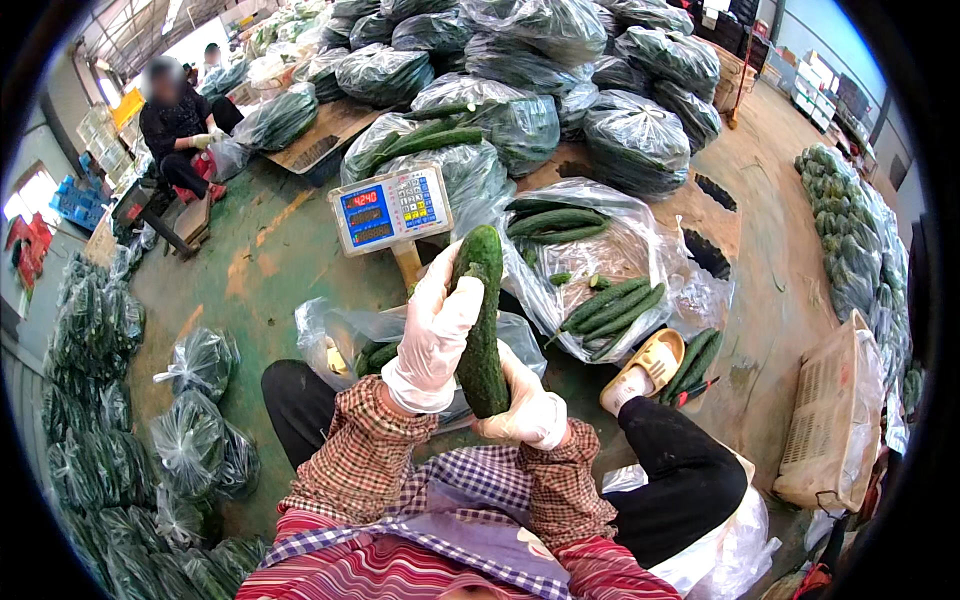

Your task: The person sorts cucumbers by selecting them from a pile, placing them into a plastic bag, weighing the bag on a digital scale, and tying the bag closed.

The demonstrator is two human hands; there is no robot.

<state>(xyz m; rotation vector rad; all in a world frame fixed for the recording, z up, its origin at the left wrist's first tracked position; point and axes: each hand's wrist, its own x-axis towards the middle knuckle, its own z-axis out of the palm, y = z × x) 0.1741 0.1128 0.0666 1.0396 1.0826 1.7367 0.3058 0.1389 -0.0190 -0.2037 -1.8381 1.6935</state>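
A large dark green cucumber (pixel 484 335) stands nearly upright in front of me, held in both hands. My left hand (pixel 437 325), in a white glove, is closed around its upper left side. Lower down, my right hand (pixel 522 402), also gloved, grips the bottom end from the right. Behind my wrists lies a clear plastic bag (pixel 320 318) with a few cucumbers (pixel 376 357) showing in it. Just beyond my hands is a digital scale display (pixel 391 210) with a keypad. To its right, an opened plastic bag (pixel 655 232) holds loose cucumbers (pixel 618 311).
Full bags of cucumbers (pixel 636 142) are piled high ahead. More cucumbers (pixel 694 362) lie beside my right shoe (pixel 655 362), with a red-and-black handled tool (pixel 692 391). Tied bags (pixel 190 440) line the left floor. A plastic crate (pixel 826 420) stands right. Another person (pixel 178 130) sits at far left.
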